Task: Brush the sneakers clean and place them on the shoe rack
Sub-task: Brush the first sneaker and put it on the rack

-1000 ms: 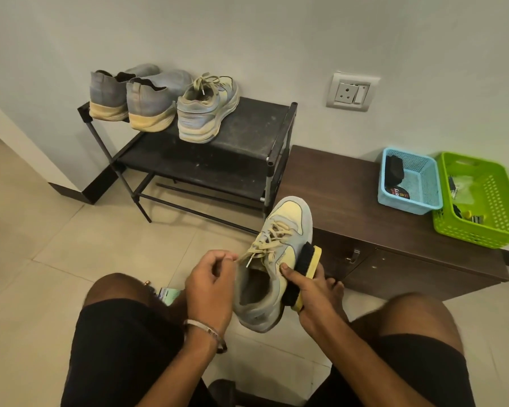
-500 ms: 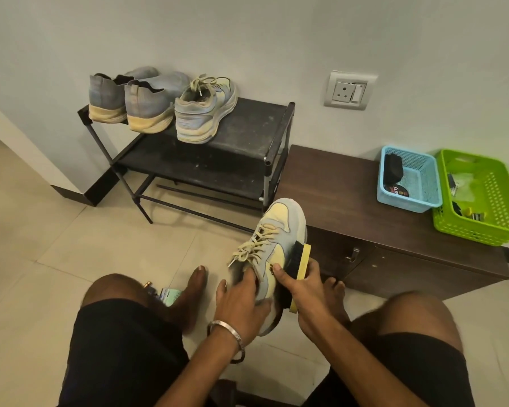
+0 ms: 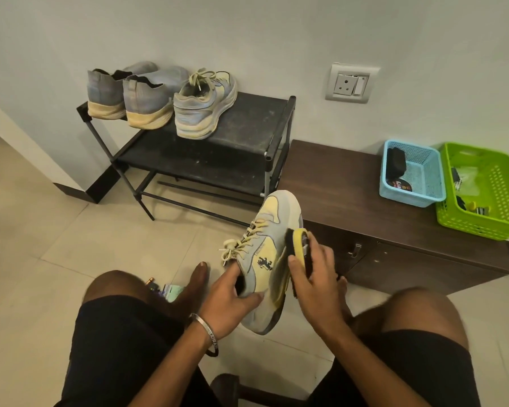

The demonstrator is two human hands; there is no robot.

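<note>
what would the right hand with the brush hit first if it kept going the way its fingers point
Probably the brown cabinet. The right hand grips the brush against the sneaker, fingers pointing up and away toward the cabinet's front edge just beyond. Depth is unclear, so it might slide along the sneaker's toe first.

The held sneaker [image 3: 269, 257] is pale yellow and grey with a black emblem; the brush [image 3: 299, 245] is yellow and black. The shoe rack [image 3: 247, 136] is black, the tabletop [image 3: 335, 177] dark brown, the baskets light blue [image 3: 423, 198] and bright green [image 3: 506, 207].
</note>
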